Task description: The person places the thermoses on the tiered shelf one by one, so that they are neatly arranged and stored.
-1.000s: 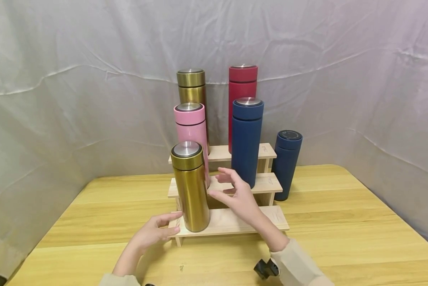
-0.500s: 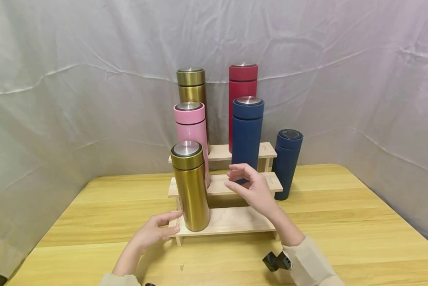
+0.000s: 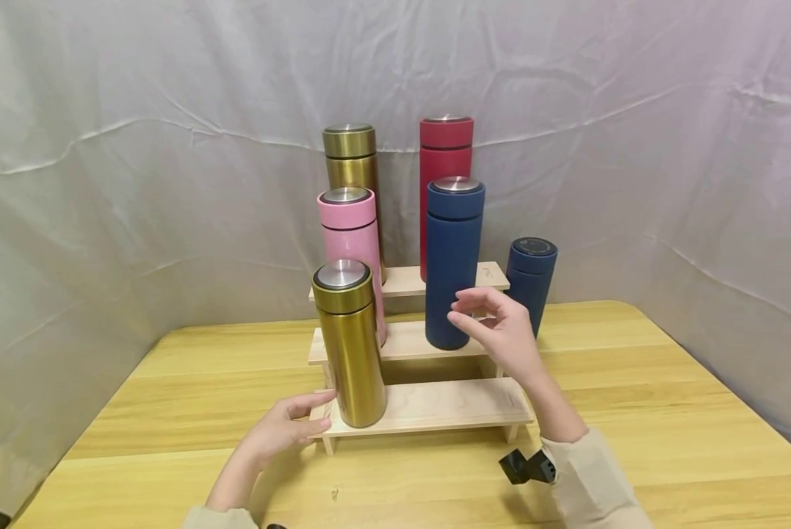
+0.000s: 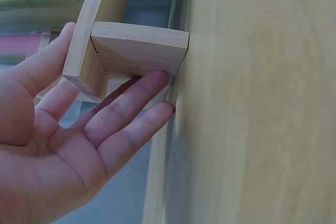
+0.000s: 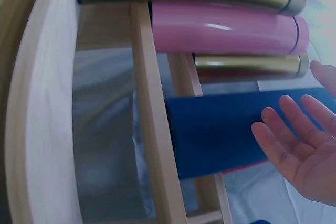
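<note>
My left hand (image 3: 288, 425) is at the left end of the bottom step of a wooden tiered stand (image 3: 448, 405). In the left wrist view its thumb lies along the board and its other fingers extend beside the stand's leg (image 4: 139, 45). A gold thermos bottle (image 3: 352, 353) stands upright on that step, right beside this hand. My right hand (image 3: 504, 330), loosely bent and holding nothing, is in front of the right edge of a tall blue thermos bottle (image 3: 449, 272) on the middle step. The right wrist view shows its fingers (image 5: 278, 145) spread across the blue bottle.
A pink thermos (image 3: 354, 239) shares the middle step. Another gold thermos (image 3: 352, 165) and a red one (image 3: 445, 158) stand on the top step. Right of the stand, a shorter dark blue thermos (image 3: 534, 275) is on the wooden table (image 3: 633, 411), partly hidden by the right hand.
My right hand has moved right and slightly up, from between the gold and blue bottles to the blue bottle's right side. The left hand stays at the stand, and the bottles keep their places.
</note>
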`<state>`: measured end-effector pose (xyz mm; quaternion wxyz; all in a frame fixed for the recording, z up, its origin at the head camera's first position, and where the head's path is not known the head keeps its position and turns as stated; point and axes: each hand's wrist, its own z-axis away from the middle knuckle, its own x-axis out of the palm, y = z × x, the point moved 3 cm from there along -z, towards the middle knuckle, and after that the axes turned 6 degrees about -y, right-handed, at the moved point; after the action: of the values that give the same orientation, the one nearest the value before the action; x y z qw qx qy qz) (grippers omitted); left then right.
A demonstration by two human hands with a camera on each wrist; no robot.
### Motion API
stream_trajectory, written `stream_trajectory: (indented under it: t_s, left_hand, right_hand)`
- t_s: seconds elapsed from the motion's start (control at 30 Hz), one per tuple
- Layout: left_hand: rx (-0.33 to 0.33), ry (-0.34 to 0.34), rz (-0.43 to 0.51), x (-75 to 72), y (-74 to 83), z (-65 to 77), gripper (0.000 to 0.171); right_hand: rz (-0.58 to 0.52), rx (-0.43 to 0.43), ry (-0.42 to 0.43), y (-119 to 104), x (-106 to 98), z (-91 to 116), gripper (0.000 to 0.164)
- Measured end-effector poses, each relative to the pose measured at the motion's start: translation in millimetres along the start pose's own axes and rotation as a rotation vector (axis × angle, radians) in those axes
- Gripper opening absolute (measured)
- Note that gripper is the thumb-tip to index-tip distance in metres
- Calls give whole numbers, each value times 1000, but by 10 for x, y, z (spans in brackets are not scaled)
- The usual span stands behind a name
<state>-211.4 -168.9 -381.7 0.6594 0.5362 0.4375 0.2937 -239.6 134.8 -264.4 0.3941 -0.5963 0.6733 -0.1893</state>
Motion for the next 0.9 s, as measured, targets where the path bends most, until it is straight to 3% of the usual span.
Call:
stream_trajectory:
  t_s: [0.27,0.6,0.9]
  left_hand:
    - [12,-10,7,-7,0,-8,52]
    - [22,-26,8,-8,6,-16,51]
    - [32,-34,9,-6,-8,-12,51]
  right_hand:
    - [44,-63,136,-212,-191,-17,19]
    - [63,-107,287,101,-480,-34,18]
    - [158,-99,472,169,-684,8,19]
